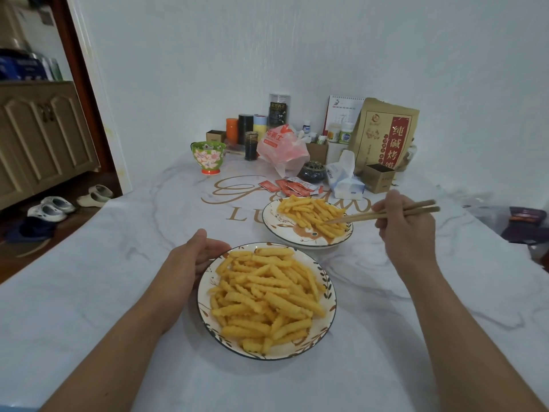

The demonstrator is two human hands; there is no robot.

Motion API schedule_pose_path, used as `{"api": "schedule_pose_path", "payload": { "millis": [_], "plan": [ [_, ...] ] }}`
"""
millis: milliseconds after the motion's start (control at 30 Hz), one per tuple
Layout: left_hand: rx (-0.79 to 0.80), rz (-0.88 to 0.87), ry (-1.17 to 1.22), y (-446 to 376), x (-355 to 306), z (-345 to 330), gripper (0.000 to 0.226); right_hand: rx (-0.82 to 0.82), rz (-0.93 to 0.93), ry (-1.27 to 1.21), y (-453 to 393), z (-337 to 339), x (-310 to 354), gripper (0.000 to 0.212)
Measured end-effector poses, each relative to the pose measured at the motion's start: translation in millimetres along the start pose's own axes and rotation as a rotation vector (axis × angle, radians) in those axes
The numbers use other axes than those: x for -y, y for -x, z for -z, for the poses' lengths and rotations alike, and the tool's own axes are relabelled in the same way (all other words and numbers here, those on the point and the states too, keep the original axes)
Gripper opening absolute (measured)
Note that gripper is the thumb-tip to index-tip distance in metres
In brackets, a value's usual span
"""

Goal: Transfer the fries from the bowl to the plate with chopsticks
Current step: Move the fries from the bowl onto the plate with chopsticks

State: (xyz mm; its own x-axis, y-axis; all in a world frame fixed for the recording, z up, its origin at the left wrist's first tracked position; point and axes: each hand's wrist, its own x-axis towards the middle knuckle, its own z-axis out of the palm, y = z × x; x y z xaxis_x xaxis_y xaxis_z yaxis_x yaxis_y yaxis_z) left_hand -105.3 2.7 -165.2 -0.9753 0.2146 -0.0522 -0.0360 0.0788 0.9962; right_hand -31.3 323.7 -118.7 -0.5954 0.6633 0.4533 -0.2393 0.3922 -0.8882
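Fries heap the near bowl on the desk; fewer lie on the far plate. The right hand pinches chopsticks, tips touching the plate's fries, seemingly at the drop-off. The left hand cups the bowl's rim, fingers relaxed. Next: bring the tips back to the bowl.

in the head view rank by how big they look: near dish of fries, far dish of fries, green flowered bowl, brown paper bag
1. near dish of fries
2. far dish of fries
3. brown paper bag
4. green flowered bowl
The two dishes may match; nearness inflates the front one.
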Motion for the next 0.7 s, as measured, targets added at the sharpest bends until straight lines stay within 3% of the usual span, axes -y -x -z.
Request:
{"api": "schedule_pose_path", "payload": {
  "millis": [200, 600, 700],
  "plan": [
    [0.008, 0.011, 0.001, -1.7, 0.5, 1.3, 0.060, 0.063, 0.098, 0.166, 4.2, -11.9, -3.9, 0.042],
    [0.011, 0.013, 0.009, -3.3, 1.2, 1.4, 0.060, -0.075, 0.127, 0.119, 4.1, -5.1, 5.4, 0.042],
    [0.011, 0.019, 0.012, -3.4, 0.8, 1.2, 0.060, -0.043, 0.124, 0.172, 3.1, -4.1, 2.8, 0.043]
  ]
}}
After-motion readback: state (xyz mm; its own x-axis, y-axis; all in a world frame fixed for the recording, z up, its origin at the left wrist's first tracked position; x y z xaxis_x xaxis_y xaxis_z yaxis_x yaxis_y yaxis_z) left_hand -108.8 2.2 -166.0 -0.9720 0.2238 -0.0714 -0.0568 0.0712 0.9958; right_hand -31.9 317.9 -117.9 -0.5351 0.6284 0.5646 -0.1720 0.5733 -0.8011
